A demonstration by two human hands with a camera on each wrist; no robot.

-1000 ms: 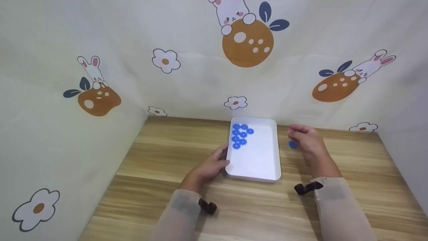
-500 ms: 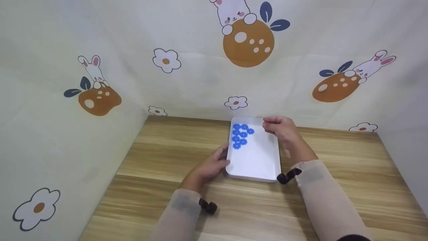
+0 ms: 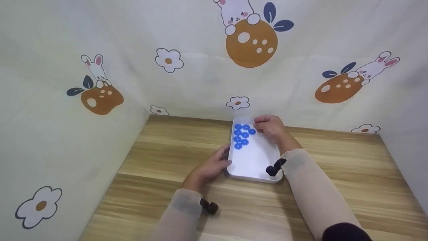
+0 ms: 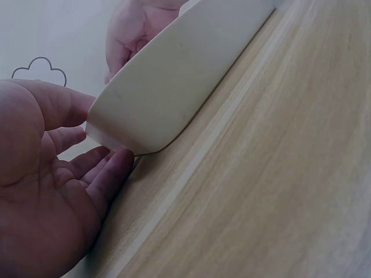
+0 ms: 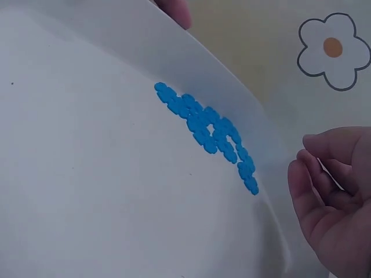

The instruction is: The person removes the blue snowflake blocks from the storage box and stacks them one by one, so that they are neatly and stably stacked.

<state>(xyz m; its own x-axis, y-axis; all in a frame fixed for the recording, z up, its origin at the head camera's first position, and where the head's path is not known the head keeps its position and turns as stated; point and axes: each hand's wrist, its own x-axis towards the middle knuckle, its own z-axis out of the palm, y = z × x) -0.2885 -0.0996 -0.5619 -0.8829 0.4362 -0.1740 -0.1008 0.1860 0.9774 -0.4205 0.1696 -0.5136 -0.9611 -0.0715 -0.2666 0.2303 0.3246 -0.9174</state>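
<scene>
A white rectangular tray point(image 3: 254, 157) lies on the table, with several small blue flower-shaped plastic pieces point(image 3: 237, 133) grouped along its left side toward the back. My left hand point(image 3: 210, 167) holds the tray's left edge; in the left wrist view its thumb and fingers lie about the tray's outer wall point(image 4: 168, 75). Over the tray's back right part is my right hand point(image 3: 272, 129), fingertips just right of the nearest blue piece. In the right wrist view, thumb and fingers of the right hand point(image 5: 342, 197) come close together; I cannot tell whether a piece is between them.
The wooden table point(image 3: 167, 150) meets a pale cloth backdrop point(image 3: 197, 87) printed with rabbits, oranges and flowers, close behind the tray. Black wrist mounts sit on both sleeves, the right mount point(image 3: 276, 167) overlapping the tray's front right corner.
My right hand has moved left from the table beside the tray to over its back part. A blue piece seen beneath that hand is out of sight. The left hand stays put.
</scene>
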